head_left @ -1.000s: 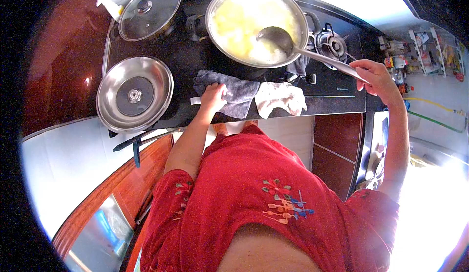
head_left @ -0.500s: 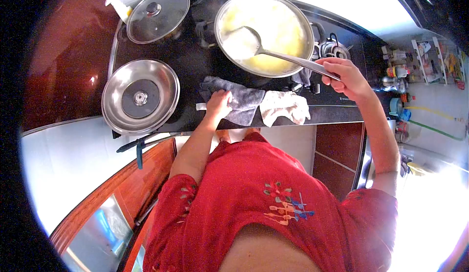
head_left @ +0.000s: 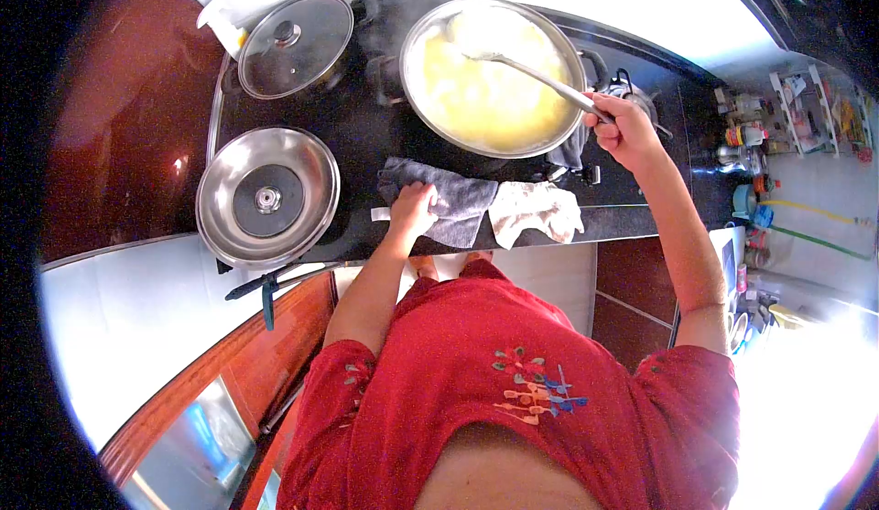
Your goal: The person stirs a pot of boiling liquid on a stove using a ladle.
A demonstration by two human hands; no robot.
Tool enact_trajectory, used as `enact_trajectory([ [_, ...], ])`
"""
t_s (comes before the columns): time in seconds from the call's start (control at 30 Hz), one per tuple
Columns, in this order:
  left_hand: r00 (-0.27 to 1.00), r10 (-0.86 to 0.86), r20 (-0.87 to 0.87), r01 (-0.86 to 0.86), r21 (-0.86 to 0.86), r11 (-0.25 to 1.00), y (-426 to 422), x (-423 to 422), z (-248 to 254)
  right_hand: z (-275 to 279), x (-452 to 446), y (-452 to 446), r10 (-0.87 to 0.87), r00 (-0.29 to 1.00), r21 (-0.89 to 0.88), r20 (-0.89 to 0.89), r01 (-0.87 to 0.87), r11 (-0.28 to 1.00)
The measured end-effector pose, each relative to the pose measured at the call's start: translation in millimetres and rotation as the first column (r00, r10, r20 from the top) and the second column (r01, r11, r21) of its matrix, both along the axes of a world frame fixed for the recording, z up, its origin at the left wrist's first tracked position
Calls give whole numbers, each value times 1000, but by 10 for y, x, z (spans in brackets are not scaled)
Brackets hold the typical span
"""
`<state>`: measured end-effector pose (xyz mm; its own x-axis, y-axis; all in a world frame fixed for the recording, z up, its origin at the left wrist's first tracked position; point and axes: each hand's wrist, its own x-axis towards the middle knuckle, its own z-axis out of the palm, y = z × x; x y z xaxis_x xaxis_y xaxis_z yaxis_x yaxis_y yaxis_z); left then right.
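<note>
My right hand (head_left: 625, 132) is closed around the handle end of a long metal ladle (head_left: 554, 86). The ladle's head is sunk in the pale yellow, steaming contents (head_left: 476, 93) of a large round pot (head_left: 409, 98), so its bowl is hidden. My left hand (head_left: 414, 210) rests with curled fingers on a dark grey cloth (head_left: 458, 200) at the front of the black stovetop, gripping its left part. Touching that cloth's right end is a crumpled whitish, stained cloth (head_left: 536, 210).
A pot with a glass lid (head_left: 298, 48) stands at the back left. In front of it lies a shiny upturned steel lid (head_left: 311, 180) with a dark centre. Beyond the pot's right side are metal items (head_left: 632, 98). Shelves with bottles (head_left: 746, 135) stand far right.
The ladle's bowl, visible near the pot's left side before, has dipped under the contents towards the back. My right hand moved slightly left. The left hand stays on the grey cloth.
</note>
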<state>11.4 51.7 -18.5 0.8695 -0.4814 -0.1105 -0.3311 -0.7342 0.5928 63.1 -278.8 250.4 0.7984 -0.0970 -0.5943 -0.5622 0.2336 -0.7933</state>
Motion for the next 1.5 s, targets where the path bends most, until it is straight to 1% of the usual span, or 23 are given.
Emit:
enact_trajectory([
  [0.1,999,11,-34,-10,13,1000,-14,-11,118,-64,-32,-157,-14,1000,12,19,14,1000],
  [0.13,999,12,-34,-12,19,1000,-19,-11,115,-71,-64,-190,-43,999,-29,-7,43,999],
  [0.23,999,17,-36,-16,31,999,-20,-18,99,-63,-224,-283,-57,997,-76,55,61,995],
  [0.27,999,19,-36,-18,32,999,-21,-15,93,-63,-279,-296,-74,994,-125,79,83,989],
  [0.37,998,2,-59,-1,28,1000,-3,11,13,10,-441,-319,-105,989,-180,102,122,976],
  [0.4,997,-7,-71,8,26,1000,-4,24,14,19,-487,-354,-93,990,-217,109,115,969],
  [0.53,996,18,-84,-15,39,999,-21,15,65,210,-675,-387,-55,990,-232,134,85,969],
  [0.63,998,17,-54,-15,26,1000,-17,9,65,269,-788,-402,-45,984,-355,173,104,929],
  [0.67,999,8,-47,-8,3,1000,-5,14,-5,307,-829,-404,-36,981,-379,191,108,919],
  [0.77,996,4,-94,1,48,999,-18,30,61,388,-919,-412,-7,962,-457,271,135,879],
  [0.87,997,-4,-78,7,34,999,-2,29,-44,565,-964,-255,-15,941,-555,338,212,804],
  [0.93,998,-12,-68,14,28,1000,-4,26,-36,592,-990,-250,7,927,-631,376,250,735],
  [1.07,999,-17,-45,19,27,999,-5,28,31,593,-1026,-229,161,869,-806,468,345,481],
  [1.17,999,-19,-43,20,30,999,-9,34,42,576,-1023,-100,235,867,-895,439,400,197],
  [1.2,999,-19,-44,21,31,999,-7,37,41,467,-1004,-138,321,836,-891,446,447,75],
  [1.23,999,-20,-26,20,12,1000,-2,39,16,404,-983,-113,379,811,-880,445,474,18],
  [1.3,1000,-20,10,21,-25,999,6,40,-49,215,-891,-98,454,792,-864,408,495,-87],
  [1.4,998,-14,65,15,-19,1000,0,6,14,-75,-773,-61,530,779,-875,335,467,-132],
  [1.43,1000,-16,22,16,4,1000,-4,9,39,-151,-741,-32,543,778,-878,317,457,-143],
  [1.47,1000,-16,-20,17,27,999,-6,16,67,-217,-704,-7,540,802,-885,257,419,-202],
  [1.5,998,-15,-64,18,50,999,-8,17,80,-308,-655,-6,564,786,-866,253,444,-230],
])
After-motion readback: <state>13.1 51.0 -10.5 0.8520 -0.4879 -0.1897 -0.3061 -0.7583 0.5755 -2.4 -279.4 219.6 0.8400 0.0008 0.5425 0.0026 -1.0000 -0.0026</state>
